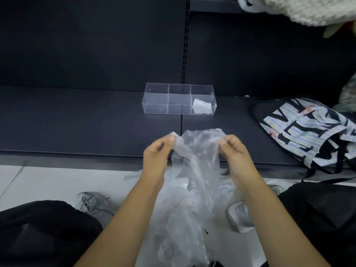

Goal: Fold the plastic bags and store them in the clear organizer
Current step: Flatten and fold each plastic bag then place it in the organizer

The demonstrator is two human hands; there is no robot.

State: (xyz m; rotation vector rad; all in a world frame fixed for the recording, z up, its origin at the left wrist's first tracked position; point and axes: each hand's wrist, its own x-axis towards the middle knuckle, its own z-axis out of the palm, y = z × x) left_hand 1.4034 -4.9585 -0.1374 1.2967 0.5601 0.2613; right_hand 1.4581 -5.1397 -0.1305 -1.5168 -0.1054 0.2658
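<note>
A crumpled clear plastic bag (194, 170) hangs between my hands over the front edge of a dark shelf (77, 122). My left hand (158, 153) pinches its top left corner and my right hand (237, 155) pinches the top right corner. The bag's lower part trails down toward my lap. Farther back on the shelf stands the clear organizer (179, 99), divided into several compartments. A folded white plastic bag (202, 106) lies in its front right compartment; the other compartments look bare.
A striped tote bag with black lettering (308, 132) lies on the shelf at the right. A fuzzy white item (308, 8) hangs at the top right. Grey sneakers (238, 216) and my dark-clothed legs are on the pale floor below.
</note>
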